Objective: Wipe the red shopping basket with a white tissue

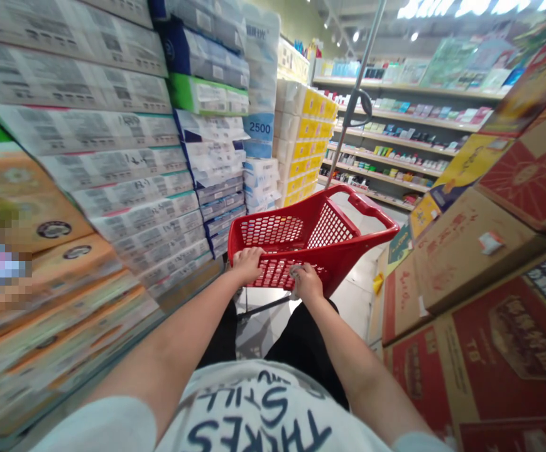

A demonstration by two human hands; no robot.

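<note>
A red plastic shopping cart (pixel 273 258) with perforated basket walls stands right in front of me, its handle turned to the far right. Fingers of my left hand (pixel 249 263) curl over the near rim at the basket's left corner. My right hand (pixel 308 282) is closed on a crumpled greyish cloth (pixel 295 290), held at the near side wall of the basket. The basket's visible inside shows only red mesh. Part of the cart's lower frame shows beneath.
Tall stacks of wrapped paper packs (pixel 126 119) rise on the left, with orange packs (pixel 65 245) closer to me. Cardboard cartons (pixel 480 251) are piled on the right. Stocked shelves (pixel 395 135) and a metal pole (pixel 355 94) stand beyond the cart. Pale floor tiles (pixel 352 314) run between.
</note>
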